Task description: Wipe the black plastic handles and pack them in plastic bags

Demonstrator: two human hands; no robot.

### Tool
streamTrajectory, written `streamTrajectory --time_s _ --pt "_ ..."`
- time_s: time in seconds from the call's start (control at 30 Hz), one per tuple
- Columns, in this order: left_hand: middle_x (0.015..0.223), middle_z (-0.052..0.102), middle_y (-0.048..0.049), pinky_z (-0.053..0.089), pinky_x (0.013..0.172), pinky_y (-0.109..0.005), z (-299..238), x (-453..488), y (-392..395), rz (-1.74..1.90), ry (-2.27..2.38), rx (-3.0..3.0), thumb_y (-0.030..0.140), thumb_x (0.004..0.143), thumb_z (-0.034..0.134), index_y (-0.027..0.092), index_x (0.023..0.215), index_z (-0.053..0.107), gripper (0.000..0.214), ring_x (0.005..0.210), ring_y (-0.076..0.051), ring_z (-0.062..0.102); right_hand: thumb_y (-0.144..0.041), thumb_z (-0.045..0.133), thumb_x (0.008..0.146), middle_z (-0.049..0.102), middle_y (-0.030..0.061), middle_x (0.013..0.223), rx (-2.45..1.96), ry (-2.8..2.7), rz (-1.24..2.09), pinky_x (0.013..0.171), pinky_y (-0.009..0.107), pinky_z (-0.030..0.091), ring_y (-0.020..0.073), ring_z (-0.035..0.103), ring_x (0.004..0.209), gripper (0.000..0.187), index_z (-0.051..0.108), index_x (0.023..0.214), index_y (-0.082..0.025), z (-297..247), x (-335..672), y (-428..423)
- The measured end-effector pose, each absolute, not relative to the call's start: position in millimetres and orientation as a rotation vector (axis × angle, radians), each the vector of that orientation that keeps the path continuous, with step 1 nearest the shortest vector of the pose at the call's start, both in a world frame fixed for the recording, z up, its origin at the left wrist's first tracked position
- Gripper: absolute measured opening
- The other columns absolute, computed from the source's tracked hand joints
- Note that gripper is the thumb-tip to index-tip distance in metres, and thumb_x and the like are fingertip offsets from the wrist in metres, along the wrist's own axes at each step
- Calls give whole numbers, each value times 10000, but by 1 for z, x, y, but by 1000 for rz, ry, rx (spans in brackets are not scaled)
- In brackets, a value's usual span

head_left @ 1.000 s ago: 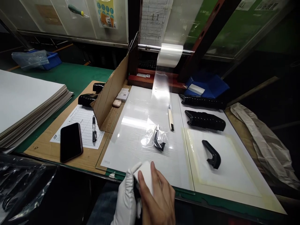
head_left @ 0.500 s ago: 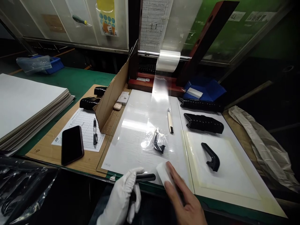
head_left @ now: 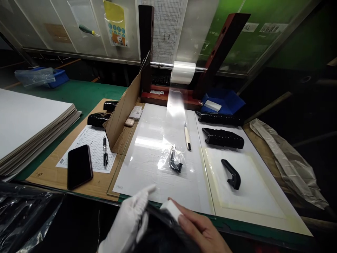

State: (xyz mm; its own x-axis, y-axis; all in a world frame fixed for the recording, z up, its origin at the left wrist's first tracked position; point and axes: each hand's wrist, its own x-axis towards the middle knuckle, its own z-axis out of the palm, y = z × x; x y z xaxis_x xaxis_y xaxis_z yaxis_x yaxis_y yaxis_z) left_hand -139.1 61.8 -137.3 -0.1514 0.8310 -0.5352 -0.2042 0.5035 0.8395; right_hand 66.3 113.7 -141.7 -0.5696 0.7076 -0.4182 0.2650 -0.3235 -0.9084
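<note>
Black moulded part (head_left: 168,225) sits at the bottom edge of the view, long and slightly curved, with a smooth surface; motion blur hides its detail. Left hand (head_left: 126,221), in a white cotton glove, is closed narrowly around it. Right hand (head_left: 202,230) is bare, its fingers pressed flat on a white foam block (head_left: 170,208), which is held against the part's upper edge. Both hands are just in front of the bench edge.

Beyond them lies a glossy white sheet (head_left: 147,165) on a glass plate. On it, a smaller black part in a clear polythene bag (head_left: 173,160) lies near a cream-handled utility knife (head_left: 187,138). To the right, two ribbed black parts (head_left: 222,138) (head_left: 218,119) and a black hook-shaped part (head_left: 231,174) lie apart from one another. Clear film (head_left: 175,105) hangs from a roll (head_left: 183,72) on a steel bar.

Left of a cardboard divider (head_left: 122,112), on a tan board (head_left: 50,179), are a black smartphone (head_left: 79,167), a pen (head_left: 105,153) and a grid-printed form (head_left: 89,151). A stack of white sheets (head_left: 26,130) rests further left, with black plastic film (head_left: 23,219) at the near corner.
</note>
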Motion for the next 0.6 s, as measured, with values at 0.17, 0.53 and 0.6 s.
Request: streamTrajectory --time_s 0.17,0.53,0.6 --pt "369 466 54 337 359 -215 -140 -132 64 938 1389 536 649 776 689 153 1210 726 660 338 -127 416 -649 549 930 552 48 1439 -1149 -1600 2089 1186 530 284 303 462 1393 569 593 1375 -297 -145 72 119" --pt "328 398 26 290 320 -193 -156 -103 63 1087 1312 210 786 854 463 175 596 639 687 293 -80 335 -338 575 997 471 69 1522 -1304 -1778 923 1095 509 477 284 477 1392 426 546 1422 -321 -181 18 88" --pt "325 427 -6 325 329 -214 -161 -104 60 1042 1258 312 763 875 454 179 525 614 700 304 -99 389 -211 554 992 481 70 1520 -1161 -1971 714 1033 488 537 277 491 1379 454 537 1431 -326 -176 34 101"
